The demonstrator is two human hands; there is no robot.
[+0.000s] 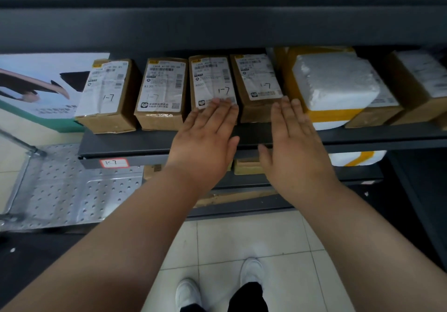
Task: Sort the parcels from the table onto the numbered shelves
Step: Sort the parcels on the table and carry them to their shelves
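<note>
My left hand [205, 140], fingers straight, touches the brown parcel marked 1-7 [210, 79] at frame centre; my right hand [295, 147], equally flat, touches the neighbouring parcel [256, 77].

Dim, soft-focus view with wide-angle bending at the edges, dark corners and pale glare on the floor tiles [254, 239].

A red-bordered tag [113, 163] on the shelf edge [154, 142], at 9 o'clock from the frame's middle, reads "1-7". From 10 to 12 o'clock, four cardboard parcels carry white shipping labels [257, 69], each hand-marked "1-7": first parcel [106, 108], second parcel [160, 113], third parcel [209, 79], fourth parcel [249, 108]. The second also reads "A130", the third "A600". Finer print is blurred.
</note>
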